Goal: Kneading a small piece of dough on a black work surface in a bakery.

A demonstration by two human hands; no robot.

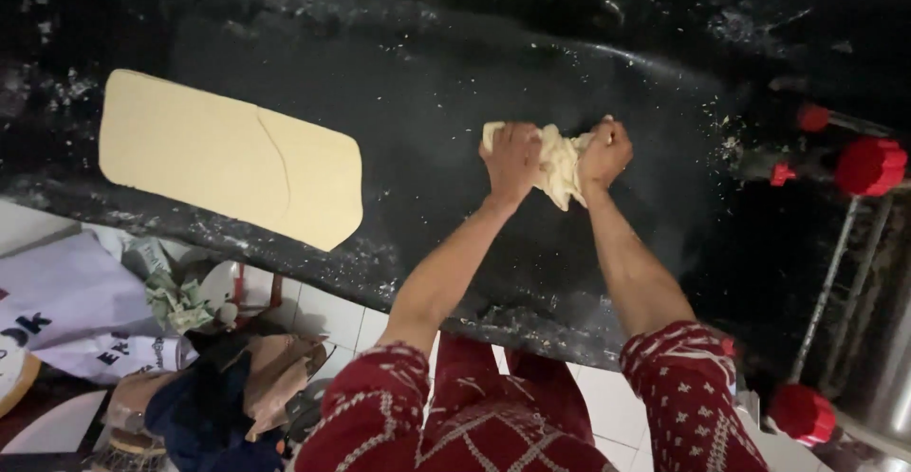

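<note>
Head view showed both hands clamped on one lump of pale dough (560, 164) lying on the dark, flour-dusted desk (427, 83). The left hand (512, 159) gripped the lump's left end with fingers curled over it; the right hand (605, 152) was closed on its right end, so the dough stretched sideways between them, its long axis running hand to hand. Neither hand was nearer: the lump sat directly between both, touching each. Well to the left of the dough lay a flat, rolled-out dough sheet (228, 154) with a crack across it. Right of the dough stood a machine with red knobs (868, 166).
</note>
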